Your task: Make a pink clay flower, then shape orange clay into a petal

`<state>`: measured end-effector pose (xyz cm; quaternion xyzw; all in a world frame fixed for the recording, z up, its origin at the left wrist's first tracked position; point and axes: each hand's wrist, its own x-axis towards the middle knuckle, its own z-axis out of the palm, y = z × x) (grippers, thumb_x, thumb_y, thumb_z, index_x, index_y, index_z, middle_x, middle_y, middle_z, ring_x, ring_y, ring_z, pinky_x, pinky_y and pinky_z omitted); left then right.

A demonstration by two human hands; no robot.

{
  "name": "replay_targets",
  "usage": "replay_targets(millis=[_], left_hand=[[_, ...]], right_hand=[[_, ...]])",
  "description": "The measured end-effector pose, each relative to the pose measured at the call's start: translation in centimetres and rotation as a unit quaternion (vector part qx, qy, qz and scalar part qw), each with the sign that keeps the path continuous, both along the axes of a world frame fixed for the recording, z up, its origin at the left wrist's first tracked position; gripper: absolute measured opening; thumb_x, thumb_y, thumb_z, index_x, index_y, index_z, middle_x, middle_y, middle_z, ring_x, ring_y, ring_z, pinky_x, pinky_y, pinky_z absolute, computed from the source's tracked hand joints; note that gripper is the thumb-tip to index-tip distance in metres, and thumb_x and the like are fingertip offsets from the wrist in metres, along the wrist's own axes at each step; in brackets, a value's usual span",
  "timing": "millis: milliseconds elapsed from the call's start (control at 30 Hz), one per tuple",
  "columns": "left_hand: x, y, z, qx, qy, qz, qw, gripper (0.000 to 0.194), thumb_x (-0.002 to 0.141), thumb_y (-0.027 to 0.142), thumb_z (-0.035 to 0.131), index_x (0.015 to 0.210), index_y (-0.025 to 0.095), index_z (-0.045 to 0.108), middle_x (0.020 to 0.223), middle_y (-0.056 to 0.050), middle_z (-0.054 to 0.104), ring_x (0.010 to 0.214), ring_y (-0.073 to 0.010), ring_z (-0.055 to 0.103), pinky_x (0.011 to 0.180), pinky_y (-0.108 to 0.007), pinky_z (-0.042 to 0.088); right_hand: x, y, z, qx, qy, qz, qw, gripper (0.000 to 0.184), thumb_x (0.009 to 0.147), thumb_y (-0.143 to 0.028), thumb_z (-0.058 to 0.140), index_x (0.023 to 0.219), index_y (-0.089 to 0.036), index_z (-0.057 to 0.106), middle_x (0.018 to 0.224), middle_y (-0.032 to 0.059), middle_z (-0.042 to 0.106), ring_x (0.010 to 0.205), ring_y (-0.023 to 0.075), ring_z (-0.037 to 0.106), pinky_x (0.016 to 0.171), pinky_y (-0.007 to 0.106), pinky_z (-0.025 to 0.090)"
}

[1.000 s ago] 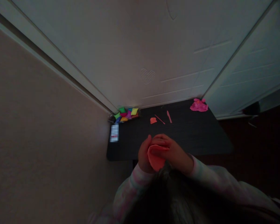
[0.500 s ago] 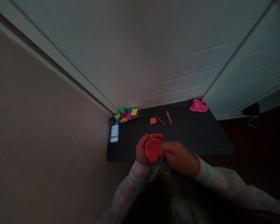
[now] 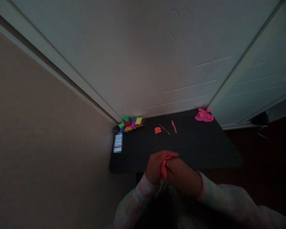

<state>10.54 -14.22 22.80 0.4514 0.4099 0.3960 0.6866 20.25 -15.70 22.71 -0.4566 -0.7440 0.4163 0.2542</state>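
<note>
A flattened piece of orange-red modelling clay [image 3: 164, 171] is pressed between my two hands, above the near edge of the dark table [image 3: 205, 152]. My left hand [image 3: 155, 166] cups it from the left, its fingers stretched over the top. From the right, my right hand [image 3: 182, 173] pushes its curled fingers against the clay, and their tips are hidden. Beyond my hands lie a small orange clay lump [image 3: 158, 130], a thin pink stick tool [image 3: 164, 129] and a pink plastic clay knife [image 3: 174, 126].
Colourful clay packets [image 3: 131, 124] sit in a clear bag at the table's back left, with a blurred white rectangular thing [image 3: 118, 143] in front. A pink clay figure [image 3: 204, 115] stands at the back right corner. White panels [image 3: 133, 57] rise behind the table.
The clay disc faced up in my left palm before; now it is folded edge-on between both hands. My left fingers have closed over towards my right hand. The view has tilted slightly up.
</note>
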Motion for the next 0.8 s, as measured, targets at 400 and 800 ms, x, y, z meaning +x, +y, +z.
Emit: replay_targets(millis=[400,800], left_hand=[[-0.8,1.0,-1.6,-0.303,-0.27,0.226,0.886,0.026,0.07,0.029,0.049,0.06,0.009,0.062,0.063,-0.008,0.062,0.066,-0.0153,0.057,0.069,-0.027,0.043],[-0.9,1.4,-2.5,-0.298,-0.33,0.241,0.863,0.026,0.074,0.031,0.045,0.082,0.012,0.061,0.085,-0.011,0.061,0.083,-0.0183,0.056,0.076,-0.03,0.043]], right_hand=[[2.1,0.5,0.6,-0.007,0.087,-0.032,0.996,0.022,0.068,-0.004,0.035,0.069,-0.019,0.051,0.067,-0.0001,0.054,0.064,0.0112,0.05,0.061,0.023,0.039],[1.5,1.3,-2.8,0.023,0.121,-0.107,0.987,0.013,0.07,-0.018,0.049,0.08,-0.021,0.056,0.086,0.0048,0.049,0.086,0.0173,0.047,0.076,0.032,0.039]])
